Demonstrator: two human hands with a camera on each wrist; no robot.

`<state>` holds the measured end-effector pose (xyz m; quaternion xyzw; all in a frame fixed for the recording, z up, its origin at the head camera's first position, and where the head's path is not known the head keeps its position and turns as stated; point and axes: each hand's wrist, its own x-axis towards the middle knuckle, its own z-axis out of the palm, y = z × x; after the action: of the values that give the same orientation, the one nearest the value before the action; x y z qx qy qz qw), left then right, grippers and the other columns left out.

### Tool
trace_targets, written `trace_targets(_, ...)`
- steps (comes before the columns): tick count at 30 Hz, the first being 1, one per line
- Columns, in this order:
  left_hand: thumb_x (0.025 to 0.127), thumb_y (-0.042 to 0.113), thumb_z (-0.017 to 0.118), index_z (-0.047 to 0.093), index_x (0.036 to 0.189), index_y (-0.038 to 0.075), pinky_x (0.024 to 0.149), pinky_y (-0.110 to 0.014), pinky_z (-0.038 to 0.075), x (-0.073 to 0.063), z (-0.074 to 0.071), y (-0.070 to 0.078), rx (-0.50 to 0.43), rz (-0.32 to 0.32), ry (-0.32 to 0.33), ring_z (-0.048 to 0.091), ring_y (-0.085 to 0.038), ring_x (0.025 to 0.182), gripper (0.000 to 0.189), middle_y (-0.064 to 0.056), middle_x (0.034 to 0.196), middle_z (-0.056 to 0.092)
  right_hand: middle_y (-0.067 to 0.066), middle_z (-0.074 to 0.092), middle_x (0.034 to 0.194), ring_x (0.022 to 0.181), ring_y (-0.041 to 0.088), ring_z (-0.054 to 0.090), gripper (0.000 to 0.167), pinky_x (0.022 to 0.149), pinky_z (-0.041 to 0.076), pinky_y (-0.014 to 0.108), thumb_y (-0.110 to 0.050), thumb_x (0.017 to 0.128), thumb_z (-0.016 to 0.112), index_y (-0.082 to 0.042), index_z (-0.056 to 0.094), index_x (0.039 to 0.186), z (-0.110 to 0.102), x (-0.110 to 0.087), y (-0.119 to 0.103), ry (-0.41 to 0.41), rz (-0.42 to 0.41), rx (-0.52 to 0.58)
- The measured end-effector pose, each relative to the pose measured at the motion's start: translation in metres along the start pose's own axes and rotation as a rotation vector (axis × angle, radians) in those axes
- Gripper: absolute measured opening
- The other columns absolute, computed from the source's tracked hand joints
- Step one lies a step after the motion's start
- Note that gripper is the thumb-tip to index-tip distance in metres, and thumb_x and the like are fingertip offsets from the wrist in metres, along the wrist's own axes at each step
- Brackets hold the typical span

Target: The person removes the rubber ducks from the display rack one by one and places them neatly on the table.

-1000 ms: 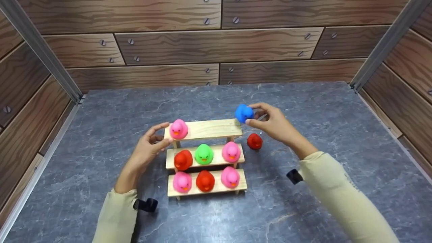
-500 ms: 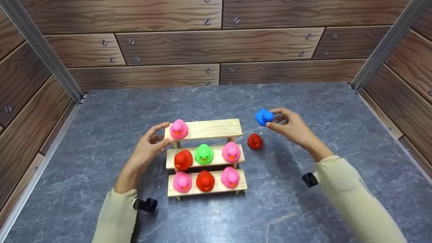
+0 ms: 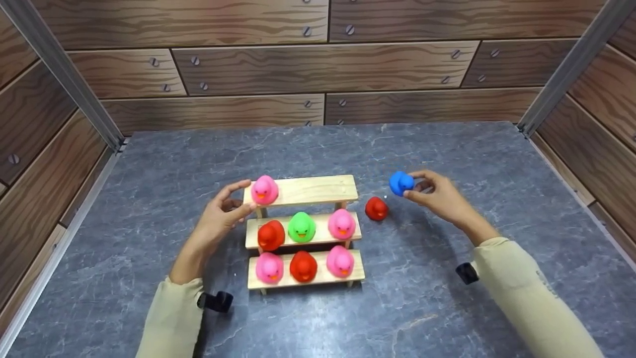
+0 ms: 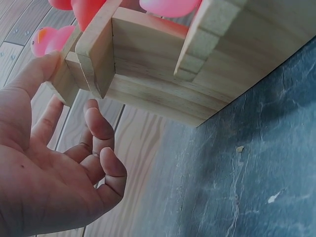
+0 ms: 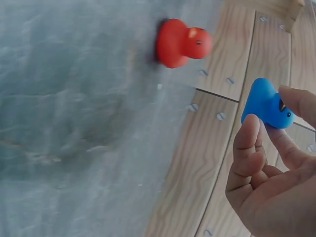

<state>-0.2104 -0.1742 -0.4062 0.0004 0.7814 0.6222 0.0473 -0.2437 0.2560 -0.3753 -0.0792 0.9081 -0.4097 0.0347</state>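
My right hand (image 3: pixel 437 196) pinches a blue rubber duck (image 3: pixel 400 184) by its head between thumb and fingers, right of the wooden three-tier stand (image 3: pixel 318 190). In the right wrist view the blue duck (image 5: pixel 264 103) is in the fingers, apart from a red duck (image 5: pixel 174 44) on the tabletop. My left hand (image 3: pixel 213 221) grips the left end of the stand's top shelf, beside a pink duck (image 3: pixel 264 191). Seen from the left wrist, thumb and index finger pinch the shelf end (image 4: pixel 64 84); the other fingers curl loosely below.
The middle shelf bears a red duck (image 3: pixel 271 235), a green duck (image 3: pixel 301 227) and a pink duck (image 3: pixel 341 224). On the bottom shelf sit two pink ducks with a red duck (image 3: pixel 303 267) between them. Wood-patterned walls (image 3: pixel 258 72) enclose the grey marbled tabletop (image 3: pixel 174 154).
My right hand has carried the blue duck from the top shelf's right end rightward and slightly toward me, past the loose red duck. The left hand has kept its hold on the stand.
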Motion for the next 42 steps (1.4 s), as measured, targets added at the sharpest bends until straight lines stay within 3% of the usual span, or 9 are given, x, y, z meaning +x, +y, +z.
trace_targets(4,0.089,0.019,0.069,0.049,0.139,0.018,0.062,-0.023,0.040,0.000,0.000,0.000,0.002,0.003,0.000,0.053,-0.018,0.075,0.054,-0.003,0.087,0.056,0.013,0.061,0.095,0.088,0.019,0.055,0.046,0.069,0.045,0.024,-0.018,0.089,0.069,0.005,0.054,0.126,0.005,-0.002,0.010,-0.008,0.007,-0.009)
trace_targets(12,0.089,0.022,0.070,0.048,0.140,0.020,0.060,-0.020,0.037,0.001,-0.001,-0.001,-0.004,0.000,-0.016,0.051,-0.014,0.072,0.056,-0.001,0.087,0.056,0.017,0.061,0.099,0.097,0.030,0.056,0.046,0.071,0.046,0.026,-0.015,0.089,0.066,0.007,0.052,0.127,0.010,-0.003,0.021,-0.041,0.023,-0.023)
trace_targets(22,0.089,0.020,0.070,0.049,0.139,0.020,0.061,-0.021,0.038,0.000,0.000,0.000,-0.020,-0.004,-0.007,0.052,-0.016,0.074,0.055,-0.004,0.090,0.057,0.017,0.062,0.094,0.074,0.013,0.053,0.046,0.062,0.044,0.023,-0.014,0.087,0.068,0.008,0.053,0.125,0.020,-0.001,0.030,-0.084,0.028,-0.047)
trace_targets(35,0.089,0.022,0.070,0.048,0.140,0.021,0.062,-0.023,0.040,0.001,0.000,0.000,0.002,0.007,-0.009,0.052,-0.017,0.073,0.055,-0.003,0.087,0.056,0.017,0.061,0.093,0.068,0.011,0.054,0.046,0.060,0.046,0.023,-0.011,0.086,0.066,0.009,0.051,0.125,0.024,-0.001,0.035,-0.134,0.063,-0.031)
trace_targets(42,0.089,0.021,0.070,0.048,0.140,0.019,0.061,-0.021,0.038,0.001,0.000,-0.001,-0.031,0.004,-0.018,0.052,-0.017,0.074,0.055,-0.001,0.087,0.057,0.018,0.063,0.095,0.069,0.012,0.055,0.047,0.060,0.046,0.024,-0.012,0.087,0.066,0.008,0.051,0.127,0.023,-0.001,0.035,-0.142,0.073,-0.049)
